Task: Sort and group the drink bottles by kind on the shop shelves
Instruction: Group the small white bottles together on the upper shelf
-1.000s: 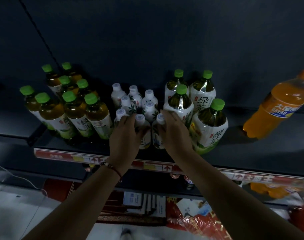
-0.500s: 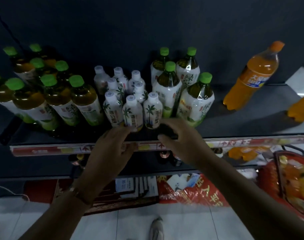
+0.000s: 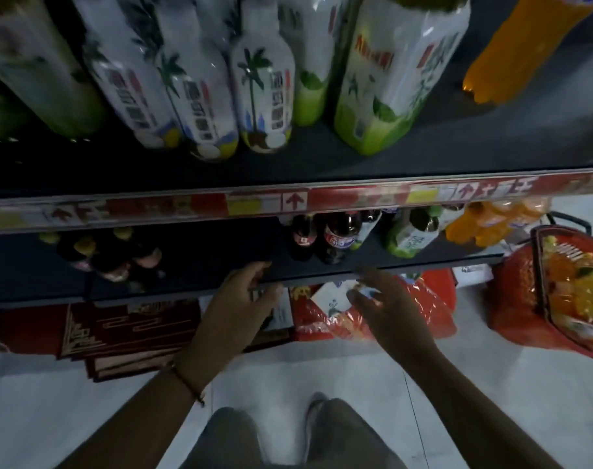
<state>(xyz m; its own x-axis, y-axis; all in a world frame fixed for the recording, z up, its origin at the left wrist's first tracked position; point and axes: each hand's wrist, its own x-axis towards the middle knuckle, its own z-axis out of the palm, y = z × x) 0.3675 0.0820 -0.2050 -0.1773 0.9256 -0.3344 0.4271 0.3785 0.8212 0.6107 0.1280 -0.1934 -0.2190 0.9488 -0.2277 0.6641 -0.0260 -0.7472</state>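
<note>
You had the white palm-print bottles (image 3: 264, 96) grouped on the upper shelf (image 3: 423, 157), while your left hand (image 3: 241, 299) and right hand (image 3: 383, 306), both empty with loose fingers, hovered near the lower shelf's (image 3: 220, 262) unsorted cola bottles (image 3: 335, 238)

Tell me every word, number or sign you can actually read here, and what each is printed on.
Upward arrow sign: on the red price strip along the upper shelf's front edge; more arrows show farther along it.
Chinese lettering on the white palm-tree bottles: blurred, unreadable.
Red lettering on the green tea bottle: blurred.
Labels on the dark cola bottles on the lower shelf: too small.
No numbers readable.
</note>
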